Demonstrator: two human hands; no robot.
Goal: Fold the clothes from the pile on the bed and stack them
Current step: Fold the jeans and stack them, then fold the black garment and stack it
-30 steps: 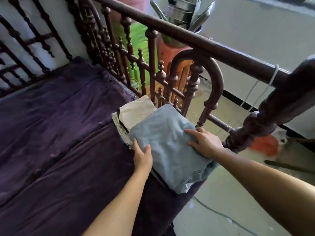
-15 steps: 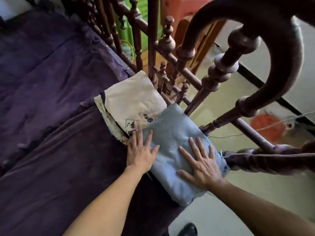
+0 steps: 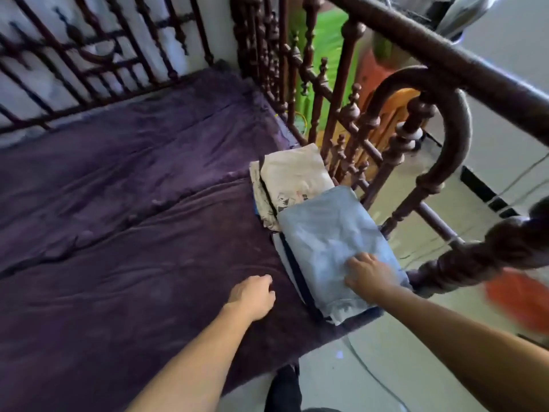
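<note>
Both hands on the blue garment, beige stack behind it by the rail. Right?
No. Only the right hand is on the blue garment; the left hand is over the purple blanket, per the head view. The rest holds.

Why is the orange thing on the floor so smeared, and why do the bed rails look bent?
Head view: the orange thing is streaked by camera motion, likely a head turn; the right hand and blue folded garment are slightly soft too; the wide-angle lens bows the top rail; the purple blanket looks dim.
</note>
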